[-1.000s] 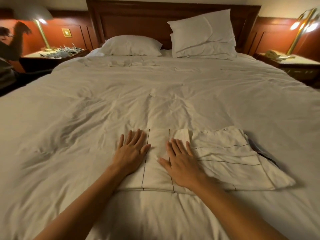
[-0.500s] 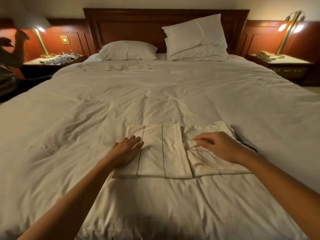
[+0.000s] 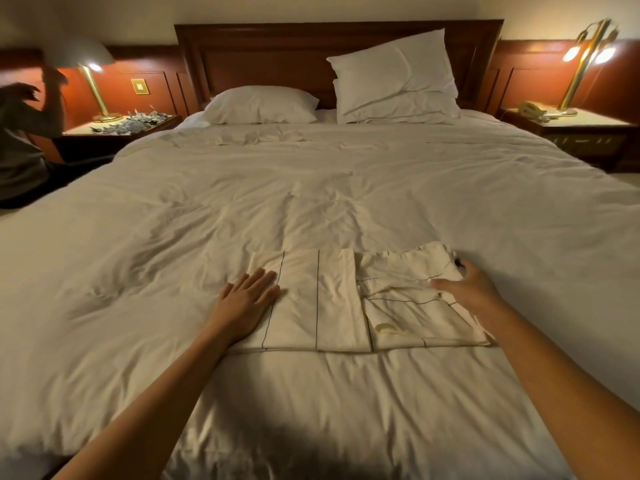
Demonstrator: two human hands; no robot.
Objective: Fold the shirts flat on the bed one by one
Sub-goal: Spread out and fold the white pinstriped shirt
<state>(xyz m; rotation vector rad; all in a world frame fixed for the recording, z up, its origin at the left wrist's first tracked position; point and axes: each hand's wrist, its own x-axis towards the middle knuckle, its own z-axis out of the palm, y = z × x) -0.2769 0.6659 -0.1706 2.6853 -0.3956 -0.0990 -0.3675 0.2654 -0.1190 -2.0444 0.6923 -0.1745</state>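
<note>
Shirt [image 3: 332, 306], cream with thin dark lines, is lying part-folded on the near middle of the bed [image 3: 311, 188]. The left hand [image 3: 247, 303] is pressing flat on its left edge, fingers straight, probably pinning the cloth against sliding. The right hand [image 3: 467, 289] is curling fingers and thumb round the bunched far-right edge, seemingly to fold that side over leftward.

One shirt [image 3: 322, 299]; three pillows [image 3: 259, 105] [image 3: 391, 69] [image 3: 398, 110]; two lamps [image 3: 93, 84] [image 3: 585, 60]; two nightstands [image 3: 114, 131] [image 3: 585, 123]; two hands [image 3: 247, 304] [image 3: 467, 287].
</note>
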